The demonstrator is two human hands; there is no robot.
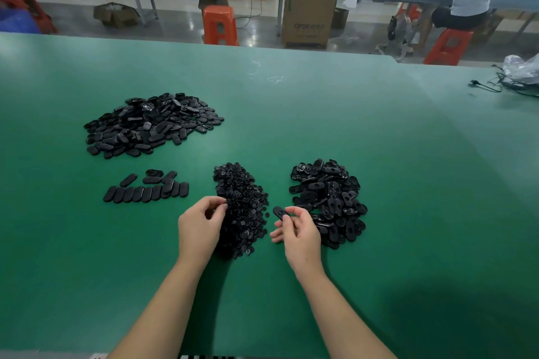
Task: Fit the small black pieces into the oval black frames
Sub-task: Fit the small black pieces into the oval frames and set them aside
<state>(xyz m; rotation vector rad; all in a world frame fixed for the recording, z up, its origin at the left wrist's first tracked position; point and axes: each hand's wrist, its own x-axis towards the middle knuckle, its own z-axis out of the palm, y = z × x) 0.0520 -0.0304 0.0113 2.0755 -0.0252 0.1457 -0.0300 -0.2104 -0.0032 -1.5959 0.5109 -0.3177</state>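
The left hand [199, 223] covers the near-left edge of the pile of small black pieces [242, 207]; whether its fingertips [223, 204] pinch one is too small to tell

On the green matte table [320, 114], the left hand [199, 227] pinches at the edge of a heap of small black round plastic pieces [242, 207]. The right hand [299, 232] holds one oval black plastic frame [280, 212] beside a pile of oval frames [329, 201].
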